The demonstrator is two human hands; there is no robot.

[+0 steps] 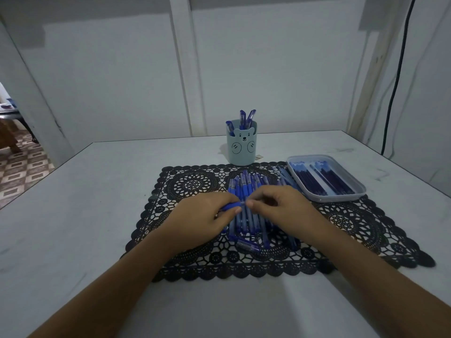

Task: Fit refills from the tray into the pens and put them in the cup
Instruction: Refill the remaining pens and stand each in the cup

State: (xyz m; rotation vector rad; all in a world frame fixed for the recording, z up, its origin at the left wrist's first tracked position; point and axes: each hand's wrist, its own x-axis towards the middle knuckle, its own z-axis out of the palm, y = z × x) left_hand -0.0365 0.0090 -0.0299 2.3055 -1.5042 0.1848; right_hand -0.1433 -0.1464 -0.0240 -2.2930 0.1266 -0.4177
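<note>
a few pens [245, 117] stand in the cup [241, 147] at the back of the table [97, 191]. many more lie in a pile [249, 187] on the black mat [353, 228], and refills [324, 179] wait in the tray [339, 198]. the left hand [207, 215] has its grip around one pen [230, 206]; the right hand [275, 206] pinches its end. most of the work is left.
</note>
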